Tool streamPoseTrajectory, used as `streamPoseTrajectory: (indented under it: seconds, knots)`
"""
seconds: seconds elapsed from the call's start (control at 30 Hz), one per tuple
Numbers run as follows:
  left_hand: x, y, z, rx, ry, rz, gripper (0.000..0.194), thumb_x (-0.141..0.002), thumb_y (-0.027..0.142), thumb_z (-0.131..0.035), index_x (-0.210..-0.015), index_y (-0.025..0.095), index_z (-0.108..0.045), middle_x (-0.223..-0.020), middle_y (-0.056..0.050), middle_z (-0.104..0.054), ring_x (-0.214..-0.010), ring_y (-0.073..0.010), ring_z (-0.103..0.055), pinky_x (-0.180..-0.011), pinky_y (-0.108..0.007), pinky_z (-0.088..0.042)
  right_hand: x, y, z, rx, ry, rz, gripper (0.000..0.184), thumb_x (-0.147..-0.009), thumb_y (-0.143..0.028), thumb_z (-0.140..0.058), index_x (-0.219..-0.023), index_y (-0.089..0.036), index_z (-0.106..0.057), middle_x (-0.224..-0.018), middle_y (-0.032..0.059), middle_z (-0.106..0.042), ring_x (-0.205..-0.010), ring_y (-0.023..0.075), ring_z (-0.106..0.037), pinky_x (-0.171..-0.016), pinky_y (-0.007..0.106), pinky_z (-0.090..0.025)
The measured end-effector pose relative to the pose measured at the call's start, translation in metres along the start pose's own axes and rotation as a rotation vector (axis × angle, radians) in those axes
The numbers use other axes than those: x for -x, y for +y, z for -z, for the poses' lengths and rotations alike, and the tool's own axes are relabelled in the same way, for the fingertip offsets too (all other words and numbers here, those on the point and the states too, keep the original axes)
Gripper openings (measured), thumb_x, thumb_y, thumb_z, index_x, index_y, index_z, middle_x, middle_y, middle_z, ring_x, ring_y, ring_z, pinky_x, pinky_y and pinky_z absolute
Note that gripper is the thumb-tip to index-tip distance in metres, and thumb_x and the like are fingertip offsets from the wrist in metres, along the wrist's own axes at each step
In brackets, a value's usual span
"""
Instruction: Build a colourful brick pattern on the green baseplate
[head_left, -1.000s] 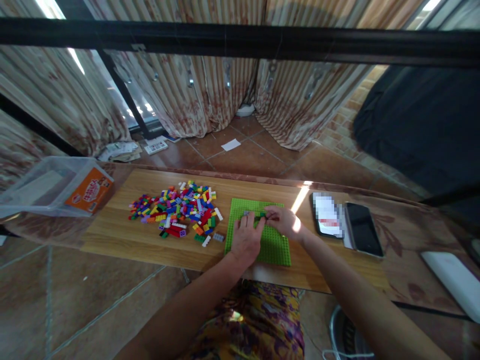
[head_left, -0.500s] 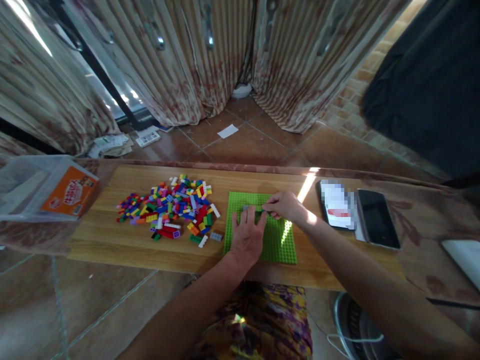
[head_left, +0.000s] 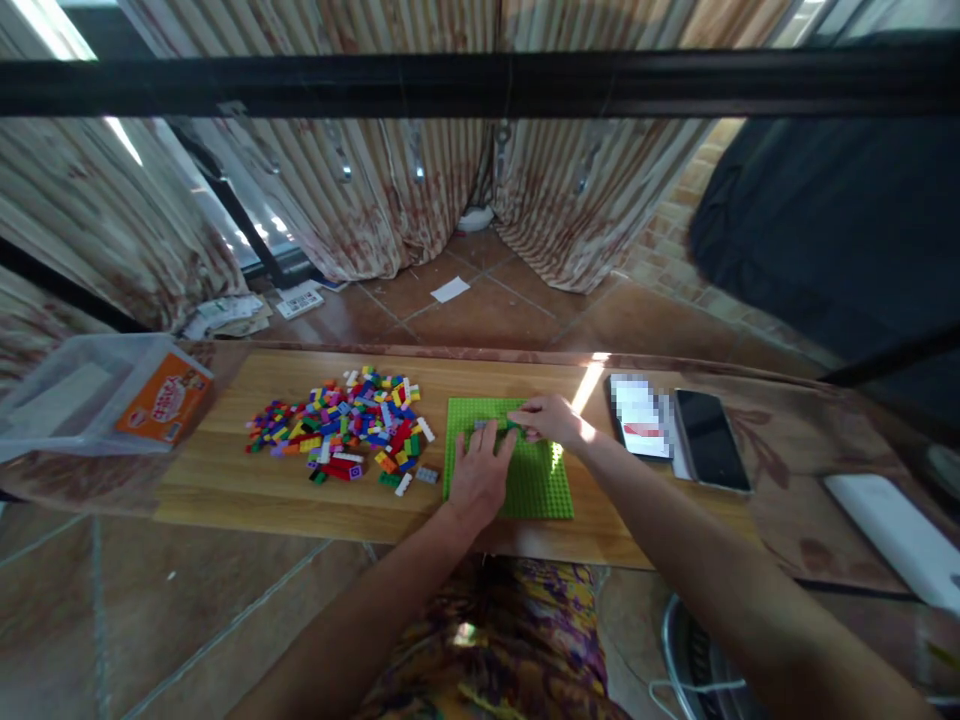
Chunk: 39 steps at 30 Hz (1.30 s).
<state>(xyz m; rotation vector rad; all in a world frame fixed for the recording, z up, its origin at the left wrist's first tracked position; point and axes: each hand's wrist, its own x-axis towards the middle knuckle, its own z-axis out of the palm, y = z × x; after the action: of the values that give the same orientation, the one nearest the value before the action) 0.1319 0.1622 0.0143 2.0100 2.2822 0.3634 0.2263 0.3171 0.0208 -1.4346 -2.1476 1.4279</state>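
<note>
left hand [head_left: 480, 475] on green studded baseplate [head_left: 538, 492], fingers loosely spread; right hand [head_left: 553, 420] pinching, likely, green brick [head_left: 513, 425].

Daylight enters at the upper left, nearly white beside the curtain [head_left: 82, 210], while the rest of the room is fairly dim. A narrow sunbeam crosses the desk [head_left: 240, 490], speckles the green board [head_left: 536, 485] and glares at the wrist of the right hand [head_left: 551, 418]. Dark cloth [head_left: 832, 220] lies in shadow. Wide-angle distortion stretches the edges; fine detail is soft, the phone [head_left: 639, 415] pixelated.
</note>
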Motion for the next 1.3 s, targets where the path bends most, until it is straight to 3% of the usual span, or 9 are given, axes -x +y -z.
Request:
streamPoseTrajectory:
  seconds: [0.13, 0.27, 0.4, 0.5, 0.77, 0.93, 1.1, 1.2, 1.3]
  knots:
    - [0.014, -0.01, 0.009, 0.135, 0.081, 0.019, 0.069, -0.077, -0.001, -0.041, -0.145, 0.011, -0.033, -0.143, -0.019, -0.042, -0.129, -0.0273, -0.044, -0.106, -0.045, -0.039, 0.012, 0.006, 0.003, 0.044, 0.141, 0.065, 0.032, -0.087, -0.035, -0.052, -0.066, -0.014, -0.066, -0.054, 0.0001, -0.062, -0.048, 0.0112, -0.059, -0.048, 0.02, -0.048]
    - [0.032, -0.023, 0.02, 0.218, 0.188, 0.077, 0.067, -0.079, -0.002, -0.037, -0.144, 0.013, -0.033, -0.14, -0.016, -0.046, -0.131, -0.0255, -0.042, -0.108, -0.044, -0.04, 0.026, 0.001, 0.005, 0.118, 0.24, 0.168, 0.022, -0.084, -0.03, -0.054, -0.079, -0.017, -0.071, -0.073, 0.0024, -0.07, -0.07, 0.0163, -0.065, -0.066, 0.026, -0.05]
    - [0.052, -0.044, 0.028, 0.232, 0.302, 0.129, 0.058, -0.084, 0.003, -0.038, -0.141, 0.016, -0.038, -0.135, -0.014, -0.05, -0.127, -0.0251, -0.047, -0.106, -0.045, -0.044, 0.032, -0.009, -0.009, 0.314, 0.225, 0.402, 0.024, -0.086, -0.029, -0.056, -0.102, -0.019, -0.071, -0.1, 0.0071, -0.071, -0.094, 0.021, -0.063, -0.088, 0.034, -0.047]
    - [0.067, -0.063, 0.032, 0.206, 0.333, 0.194, 0.053, -0.086, 0.007, -0.039, -0.138, 0.017, -0.041, -0.13, -0.014, -0.055, -0.122, -0.0252, -0.051, -0.103, -0.046, -0.046, 0.031, -0.007, -0.026, 0.451, 0.153, 0.535, 0.028, -0.086, -0.027, -0.057, -0.111, -0.018, -0.068, -0.109, 0.0094, -0.068, -0.104, 0.0241, -0.059, -0.093, 0.038, -0.043]
    - [0.092, -0.087, 0.033, 0.151, 0.27, 0.261, 0.049, -0.085, 0.01, -0.048, -0.134, 0.016, -0.045, -0.122, -0.011, -0.061, -0.111, -0.0251, -0.054, -0.1, -0.044, -0.046, 0.036, 0.02, -0.042, 0.438, 0.213, 0.553, 0.025, -0.086, -0.023, -0.056, -0.105, -0.018, -0.07, -0.107, 0.0097, -0.065, -0.103, 0.0254, -0.055, -0.092, 0.038, -0.043]
    - [0.09, -0.087, 0.032, 0.171, 0.278, 0.251, 0.048, -0.087, 0.01, -0.047, -0.134, 0.016, -0.044, -0.122, -0.01, -0.061, -0.111, -0.0242, -0.053, -0.099, -0.042, -0.046, 0.054, 0.008, -0.047, 0.488, 0.282, 0.56, 0.027, -0.089, -0.027, -0.052, -0.109, -0.017, -0.068, -0.11, 0.0107, -0.064, -0.104, 0.027, -0.052, -0.093, 0.04, -0.04]
    - [0.092, -0.089, 0.029, 0.177, 0.307, 0.243, 0.043, -0.092, 0.012, -0.044, -0.134, 0.016, -0.045, -0.121, -0.01, -0.062, -0.112, -0.0238, -0.053, -0.1, -0.043, -0.046, 0.083, -0.026, -0.09, 0.487, 0.151, 0.695, 0.024, -0.091, -0.032, -0.053, -0.106, -0.02, -0.067, -0.106, 0.0099, -0.064, -0.101, 0.025, -0.051, -0.089, 0.037, -0.04]
    - [0.094, -0.093, 0.028, 0.167, 0.316, 0.23, 0.043, -0.091, 0.012, -0.045, -0.134, 0.016, -0.045, -0.121, -0.011, -0.061, -0.113, -0.0246, -0.053, -0.1, -0.044, -0.045, 0.092, -0.04, -0.121, 0.533, 0.114, 0.656, 0.019, -0.087, -0.032, -0.06, -0.1, -0.021, -0.067, -0.103, 0.0097, -0.064, -0.098, 0.0259, -0.05, -0.083, 0.038, -0.039]
    - [0.094, -0.094, 0.029, 0.161, 0.328, 0.212, 0.044, -0.089, 0.011, -0.046, -0.133, 0.016, -0.046, -0.121, -0.011, -0.061, -0.112, -0.025, -0.054, -0.1, -0.045, -0.045, 0.094, -0.044, -0.136, 0.558, 0.135, 0.607, 0.011, -0.087, -0.025, -0.06, -0.094, -0.021, -0.068, -0.097, 0.0088, -0.064, -0.095, 0.0251, -0.049, -0.081, 0.037, -0.037]
